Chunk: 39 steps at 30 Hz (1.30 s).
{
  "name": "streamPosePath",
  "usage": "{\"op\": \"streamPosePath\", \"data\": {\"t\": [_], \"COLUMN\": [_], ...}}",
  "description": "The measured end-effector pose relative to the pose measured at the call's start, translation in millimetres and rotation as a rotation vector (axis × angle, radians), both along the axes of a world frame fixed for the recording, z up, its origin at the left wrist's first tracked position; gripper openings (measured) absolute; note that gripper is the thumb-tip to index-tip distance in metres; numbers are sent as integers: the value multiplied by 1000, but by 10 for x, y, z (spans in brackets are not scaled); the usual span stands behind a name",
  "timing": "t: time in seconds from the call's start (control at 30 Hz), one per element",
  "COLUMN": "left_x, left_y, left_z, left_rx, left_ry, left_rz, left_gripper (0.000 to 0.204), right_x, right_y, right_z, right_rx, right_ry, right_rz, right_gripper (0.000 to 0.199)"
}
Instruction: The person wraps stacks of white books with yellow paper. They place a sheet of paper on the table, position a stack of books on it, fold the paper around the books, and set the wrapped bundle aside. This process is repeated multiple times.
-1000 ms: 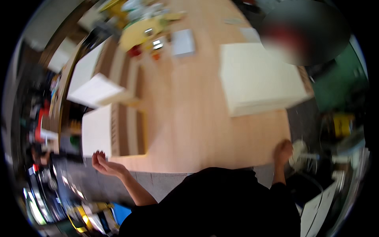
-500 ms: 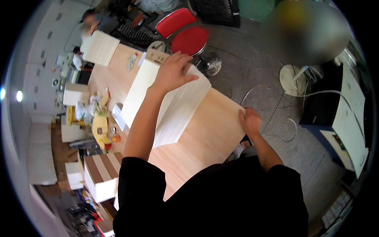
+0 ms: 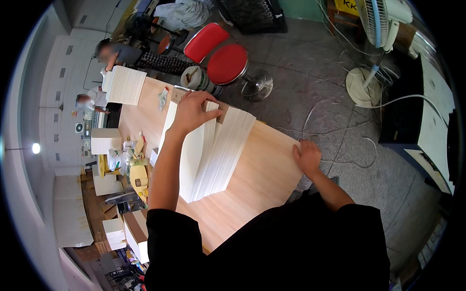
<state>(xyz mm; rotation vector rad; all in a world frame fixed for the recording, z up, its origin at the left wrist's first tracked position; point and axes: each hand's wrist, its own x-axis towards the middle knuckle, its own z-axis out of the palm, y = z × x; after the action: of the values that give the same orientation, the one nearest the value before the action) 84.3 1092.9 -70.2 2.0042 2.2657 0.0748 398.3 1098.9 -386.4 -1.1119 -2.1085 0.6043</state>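
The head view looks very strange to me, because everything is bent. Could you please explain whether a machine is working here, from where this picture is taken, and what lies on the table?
No machine is working here: these are a person's two bare hands. A wide fisheye camera on the person's head looks down, so straight edges bend toward the rim. The dark shape below is the person's black clothing.

On the light wood-coloured table stands a tall stack of pale sheets. The left hand is at its far end, with fingers and thumb about the upper sheets; how firmly it grips, I cannot tell. The right hand rests at the table's edge, with nothing visible in it.
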Motion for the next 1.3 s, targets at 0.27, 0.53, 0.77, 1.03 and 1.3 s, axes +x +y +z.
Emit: {"op": "streamPosePath", "data": {"t": [0.27, 0.53, 0.77, 1.03, 1.3], "left_x": [-11, 39, 41, 265, 342], "left_y": [107, 321, 408, 554, 286], "left_z": [54, -87, -62, -92, -118], "left_rx": [-107, -386, -476, -665, -563], "left_ry": [-41, 13, 20, 304, 319], "left_rz": [-92, -91, -30, -49, -196], "left_gripper": [29, 34, 34, 51, 52], "right_x": [41, 28, 27, 25, 46], "right_y": [36, 17, 39, 36, 51], "right_z": [19, -15, -21, 0, 13], "right_rx": [-8, -37, -60, -63, -71], "right_ry": [-34, -15, -12, 9, 10], "right_rz": [34, 12, 15, 23, 33], "right_gripper": [24, 25, 24, 23, 24]}}
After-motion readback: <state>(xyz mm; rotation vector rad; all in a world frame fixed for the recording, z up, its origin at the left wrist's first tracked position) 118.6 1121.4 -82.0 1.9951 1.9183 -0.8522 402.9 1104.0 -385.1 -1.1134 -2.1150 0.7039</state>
